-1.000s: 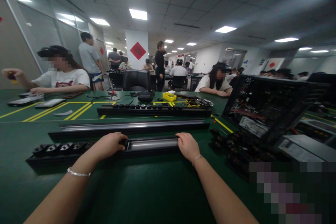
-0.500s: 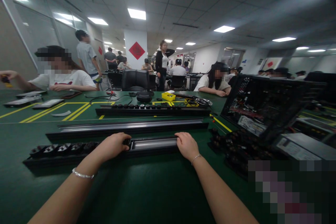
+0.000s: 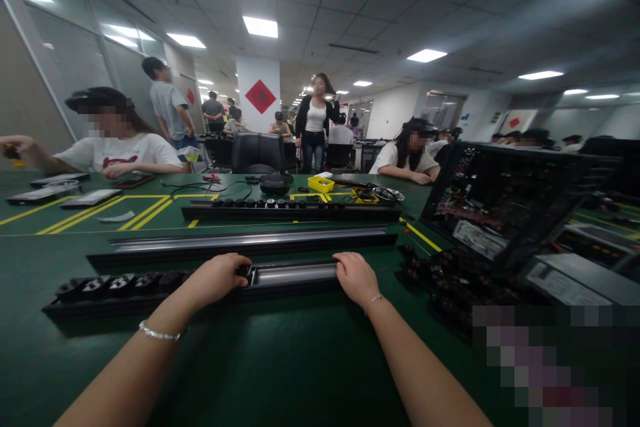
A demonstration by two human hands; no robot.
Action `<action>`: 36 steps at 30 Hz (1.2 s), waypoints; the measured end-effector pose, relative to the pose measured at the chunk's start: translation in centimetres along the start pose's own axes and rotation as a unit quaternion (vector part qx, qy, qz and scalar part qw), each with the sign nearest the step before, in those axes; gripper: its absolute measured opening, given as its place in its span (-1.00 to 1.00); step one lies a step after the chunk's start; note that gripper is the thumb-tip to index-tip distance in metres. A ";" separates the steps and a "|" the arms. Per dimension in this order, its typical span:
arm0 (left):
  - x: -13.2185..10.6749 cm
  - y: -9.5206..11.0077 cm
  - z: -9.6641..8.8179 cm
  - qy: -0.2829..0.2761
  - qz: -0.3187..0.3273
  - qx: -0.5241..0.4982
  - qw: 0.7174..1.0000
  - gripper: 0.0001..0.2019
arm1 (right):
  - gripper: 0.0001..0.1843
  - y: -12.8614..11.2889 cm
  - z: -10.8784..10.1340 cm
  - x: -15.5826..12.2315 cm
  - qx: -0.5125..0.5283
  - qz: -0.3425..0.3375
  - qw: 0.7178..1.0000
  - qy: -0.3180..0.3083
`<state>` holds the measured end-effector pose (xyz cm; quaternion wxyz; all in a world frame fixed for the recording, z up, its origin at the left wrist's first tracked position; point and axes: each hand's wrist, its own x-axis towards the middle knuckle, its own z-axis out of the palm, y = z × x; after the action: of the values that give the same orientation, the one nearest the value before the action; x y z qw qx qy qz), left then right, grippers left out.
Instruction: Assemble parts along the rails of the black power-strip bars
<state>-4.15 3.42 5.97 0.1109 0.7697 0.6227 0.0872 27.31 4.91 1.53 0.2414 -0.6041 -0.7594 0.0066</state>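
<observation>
A long black channel rail (image 3: pixel 295 275) with a silvery inner strip lies across the green table in front of me. Several small black modules (image 3: pixel 120 282), some with pale parts on top, sit in a row in its left part. My left hand (image 3: pixel 225 275) is closed on a black module (image 3: pixel 243 272) at the inner end of that row; most of that module is hidden by the fingers. My right hand (image 3: pixel 356 276) grips the rail near its right end, fingers over the far edge.
Behind lies a second black rail (image 3: pixel 250 239), its silvery strip bare, and farther back a filled rail (image 3: pixel 295 212). Loose black modules (image 3: pixel 450 280) are heaped at right beside an open computer case (image 3: pixel 500 200). A yellow tray (image 3: pixel 321 185) stands farther back. Co-workers sit across the table.
Both my hands and the rail have hardly moved. In the background, a standing person has turned toward the table.
</observation>
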 end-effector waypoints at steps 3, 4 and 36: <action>0.1 0.3 0.1 0.001 0.006 0.001 1.000 -0.60 | -0.61 0.0 0.1 0.0 -0.005 -0.001 1.000 0.002; 0.1 0.4 0.1 0.001 0.006 0.001 1.000 -0.60 | -0.61 0.1 0.1 0.0 -0.005 -0.001 1.000 0.003; -0.1 1.5 0.2 0.007 0.011 -0.003 1.000 -0.60 | -0.61 0.1 0.0 -0.1 -0.002 -0.004 1.000 0.002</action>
<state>-2.76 2.98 6.22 0.1077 0.7753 0.6150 0.0952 27.39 4.88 1.44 0.2424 -0.6018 -0.7610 0.0032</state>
